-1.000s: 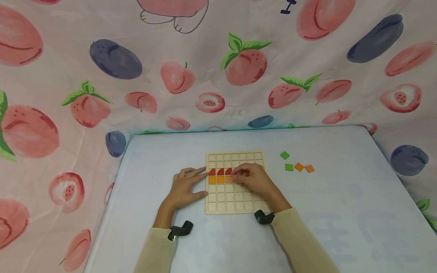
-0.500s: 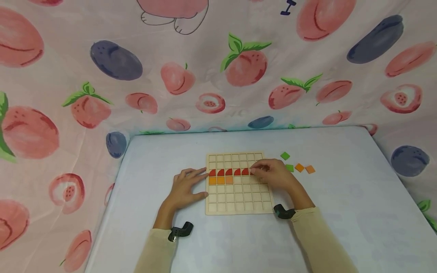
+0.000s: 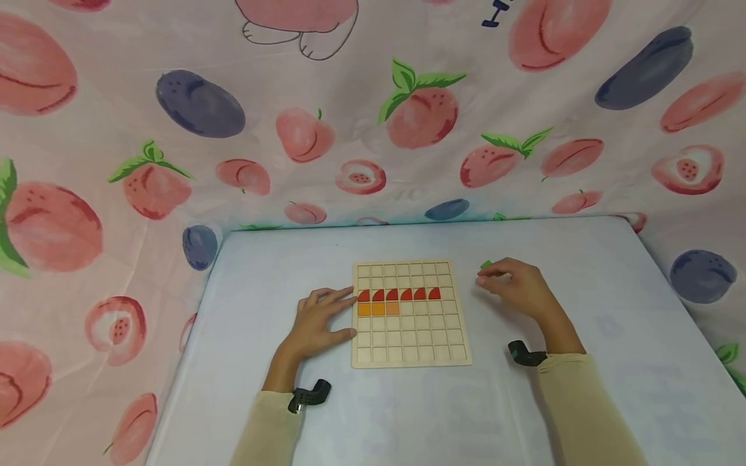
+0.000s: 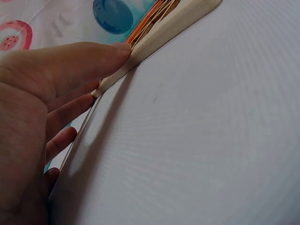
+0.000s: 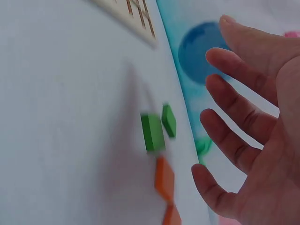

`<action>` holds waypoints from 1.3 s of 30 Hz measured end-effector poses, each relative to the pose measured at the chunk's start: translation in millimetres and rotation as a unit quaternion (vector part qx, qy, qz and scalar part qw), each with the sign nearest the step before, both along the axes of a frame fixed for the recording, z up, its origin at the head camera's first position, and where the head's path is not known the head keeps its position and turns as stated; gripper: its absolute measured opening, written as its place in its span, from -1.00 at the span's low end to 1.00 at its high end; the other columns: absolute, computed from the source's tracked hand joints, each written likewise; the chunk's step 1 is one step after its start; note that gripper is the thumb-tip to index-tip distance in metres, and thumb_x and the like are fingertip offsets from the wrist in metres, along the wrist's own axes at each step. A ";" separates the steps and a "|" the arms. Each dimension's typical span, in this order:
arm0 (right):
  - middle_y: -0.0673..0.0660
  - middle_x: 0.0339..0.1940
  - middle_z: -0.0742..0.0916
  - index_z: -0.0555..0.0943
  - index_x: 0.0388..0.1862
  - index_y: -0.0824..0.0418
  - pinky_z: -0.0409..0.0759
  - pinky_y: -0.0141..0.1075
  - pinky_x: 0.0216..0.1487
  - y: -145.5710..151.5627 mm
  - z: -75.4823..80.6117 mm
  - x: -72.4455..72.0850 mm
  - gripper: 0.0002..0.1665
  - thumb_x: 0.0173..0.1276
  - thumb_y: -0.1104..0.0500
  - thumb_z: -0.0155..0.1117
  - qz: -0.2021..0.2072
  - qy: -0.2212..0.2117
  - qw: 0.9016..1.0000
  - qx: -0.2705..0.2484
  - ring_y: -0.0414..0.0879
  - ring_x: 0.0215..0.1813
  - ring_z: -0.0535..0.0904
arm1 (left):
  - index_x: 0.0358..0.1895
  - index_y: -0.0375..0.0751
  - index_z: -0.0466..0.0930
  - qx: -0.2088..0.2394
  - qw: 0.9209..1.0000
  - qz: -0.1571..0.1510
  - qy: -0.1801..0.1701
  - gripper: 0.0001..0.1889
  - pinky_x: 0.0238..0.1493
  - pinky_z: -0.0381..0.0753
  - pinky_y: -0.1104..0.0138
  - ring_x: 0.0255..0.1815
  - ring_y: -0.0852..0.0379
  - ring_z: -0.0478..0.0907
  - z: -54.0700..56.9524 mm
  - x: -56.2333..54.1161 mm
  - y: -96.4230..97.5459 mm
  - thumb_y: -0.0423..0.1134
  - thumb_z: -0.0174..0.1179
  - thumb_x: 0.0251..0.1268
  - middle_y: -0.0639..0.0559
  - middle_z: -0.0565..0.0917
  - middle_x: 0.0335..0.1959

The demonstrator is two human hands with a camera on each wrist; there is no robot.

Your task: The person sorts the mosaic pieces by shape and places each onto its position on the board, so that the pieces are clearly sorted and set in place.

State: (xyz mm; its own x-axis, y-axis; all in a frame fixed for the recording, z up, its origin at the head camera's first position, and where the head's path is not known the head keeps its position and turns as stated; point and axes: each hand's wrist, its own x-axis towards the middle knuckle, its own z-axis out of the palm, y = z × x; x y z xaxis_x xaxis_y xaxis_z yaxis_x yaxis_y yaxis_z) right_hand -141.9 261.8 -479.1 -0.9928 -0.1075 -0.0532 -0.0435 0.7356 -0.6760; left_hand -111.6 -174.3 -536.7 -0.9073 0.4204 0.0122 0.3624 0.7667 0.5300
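Note:
A wooden grid board lies on the table, with a row of red quarter-circle pieces across it. Below them are two orange squares and a paler orange square. My left hand rests at the board's left edge, thumb and fingertips touching it. To the right of the board, my right hand hovers with fingers apart and holds nothing. In the right wrist view, two green tiles and two orange tiles lie beneath it; the head view shows only a green corner.
A white table carries everything. Behind and beside it hangs a cloth printed with peaches and blue fruit. A black wrist camera sits on the left wrist and another black wrist camera on the right.
My right hand has left the row of red pieces and moved right, over the loose tiles. The last red piece in the row now shows uncovered. My left hand has stayed put.

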 end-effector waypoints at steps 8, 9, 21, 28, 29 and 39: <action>0.22 0.12 0.73 0.75 0.03 0.12 0.48 0.21 0.21 36.2 -0.4 3.6 -0.50 0.35 -0.21 0.39 -0.016 -0.029 0.999 0.039 0.21 0.24 0.54 | 0.45 0.20 0.48 -0.001 1.000 0.001 0.004 -0.28 0.29 0.18 -0.07 0.50 -0.02 0.21 -1.2 0.0 0.1 0.17 0.36 0.16 0.28 0.34 0.57; 0.23 0.15 0.71 0.74 0.05 0.12 0.47 0.22 0.22 40.9 -1.0 4.5 -0.49 0.35 -0.22 0.39 -0.018 -0.035 0.998 0.041 0.23 0.27 0.53 | 0.45 0.20 0.48 -0.001 1.000 0.001 0.003 -0.28 0.29 0.18 -0.07 0.50 -0.02 0.21 -1.4 0.1 0.1 0.18 0.36 0.16 0.28 0.34 0.57; 0.32 0.23 0.65 0.72 0.12 0.17 0.38 0.27 0.26 88.3 -9.2 13.8 -0.40 0.31 -0.23 0.43 -0.038 -0.037 0.997 0.064 0.32 0.32 0.46 | 0.46 0.21 0.46 -0.006 1.000 0.000 0.003 -0.28 0.30 0.16 -0.07 0.51 -0.02 0.19 -1.8 0.0 -0.1 0.18 0.34 0.18 0.28 0.33 0.57; 0.37 0.27 0.63 0.71 0.16 0.16 0.38 0.26 0.25 95.8 -12.8 13.3 -0.29 0.27 -0.33 0.41 -0.038 -0.069 0.993 0.092 0.30 0.29 0.46 | 0.46 0.21 0.47 -0.005 1.000 0.000 0.007 -0.28 0.29 0.17 -0.07 0.51 -0.03 0.20 -1.9 0.1 -0.3 0.18 0.33 0.18 0.27 0.34 0.57; 0.37 0.27 0.63 0.71 0.16 0.16 0.37 0.26 0.26 96.2 -13.7 13.2 -0.29 0.27 -0.33 0.41 -0.037 -0.073 0.992 0.092 0.31 0.30 0.45 | 0.46 0.21 0.47 -0.005 1.000 -0.001 0.008 -0.28 0.29 0.18 -0.07 0.50 -0.03 0.20 -1.8 0.0 -0.3 0.18 0.33 0.18 0.27 0.35 0.57; 0.41 0.31 0.60 0.69 0.19 0.17 0.33 0.32 0.29 97.1 -16.2 11.6 -0.33 0.28 -0.24 0.46 -0.023 -0.084 0.991 0.102 0.36 0.32 0.43 | 0.46 0.22 0.47 -0.011 1.000 -0.001 0.008 -0.28 0.29 0.18 -0.07 0.50 -0.02 0.20 -2.2 -0.3 -0.4 0.20 0.33 0.18 0.27 0.35 0.57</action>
State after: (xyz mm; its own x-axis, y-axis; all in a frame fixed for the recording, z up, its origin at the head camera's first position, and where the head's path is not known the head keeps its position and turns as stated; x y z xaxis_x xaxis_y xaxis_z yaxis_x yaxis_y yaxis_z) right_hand -130.3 358.9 -495.3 -0.9719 -0.0328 -0.2331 0.0931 0.8560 -0.5085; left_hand -111.9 -174.7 -538.8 -0.9066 0.4216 0.0172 0.3713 0.7777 0.5073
